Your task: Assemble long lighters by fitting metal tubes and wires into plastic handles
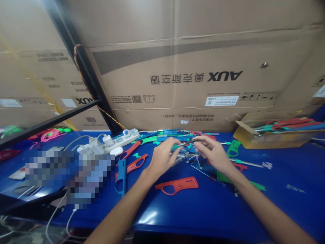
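My left hand is closed, thumb and fingers pinching a small green plastic part with a short metal piece at its end. My right hand is also closed, gripping a thin dark piece whose kind I cannot make out. The two held pieces meet or nearly meet above the table. Below the hands lies a heap of metal pieces and thin wires. Nearest me is a red lighter handle shell, flat on the blue table.
Blue and red handle shells lie left of my hands, green ones to the right. An open carton holds long lighters at right. A power strip, cables and blurred devices occupy the left. Cardboard stands behind.
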The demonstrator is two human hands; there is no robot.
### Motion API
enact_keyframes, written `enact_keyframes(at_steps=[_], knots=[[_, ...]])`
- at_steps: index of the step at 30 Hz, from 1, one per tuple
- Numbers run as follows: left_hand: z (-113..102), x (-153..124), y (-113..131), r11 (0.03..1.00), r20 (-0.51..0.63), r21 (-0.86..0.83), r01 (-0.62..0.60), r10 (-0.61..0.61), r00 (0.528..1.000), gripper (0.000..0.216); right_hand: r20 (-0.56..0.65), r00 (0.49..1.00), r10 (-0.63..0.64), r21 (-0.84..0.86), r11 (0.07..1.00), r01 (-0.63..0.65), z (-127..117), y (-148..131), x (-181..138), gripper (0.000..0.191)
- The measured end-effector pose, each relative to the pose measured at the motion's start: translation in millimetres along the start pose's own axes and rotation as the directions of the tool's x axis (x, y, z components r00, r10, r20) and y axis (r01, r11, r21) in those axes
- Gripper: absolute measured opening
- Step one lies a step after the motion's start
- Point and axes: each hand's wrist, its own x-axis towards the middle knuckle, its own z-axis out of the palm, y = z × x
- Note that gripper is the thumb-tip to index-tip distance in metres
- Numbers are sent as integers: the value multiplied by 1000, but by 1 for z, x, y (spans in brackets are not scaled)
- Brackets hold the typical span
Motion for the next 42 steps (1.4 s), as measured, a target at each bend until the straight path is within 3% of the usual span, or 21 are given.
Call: enact_keyframes(at_steps=[4, 8, 14, 19, 29, 42], knots=[[-2, 2, 4, 1000, 27, 11, -12, 12, 1000, 21, -43, 997, -69, 4, 998, 69, 0, 0, -1, 31], [-3, 4, 7, 999, 94, 30, -11, 8, 996, 23, -75, 995, -58, -10, 998, 58, 1, -1, -2, 26], [-2, 3, 5, 998, 28, 69, -1, -1, 1000, 14, -99, 994, -35, -13, 999, 34, 3, 0, -1, 26], [0, 0, 3, 1000, 83, 6, 30, -31, 996, 11, -22, 999, -33, -73, 997, 32, 5, 3, -4, 28], [-1, -2, 2, 997, 116, -73, -4, 12, 993, 14, 12, 980, -199, -413, 891, 186, 5, 4, -8, 26], [-4, 1, 5, 998, 122, -45, -42, 47, 991, 15, 60, 983, -172, -375, 909, 182, 6, 3, -8, 25]])
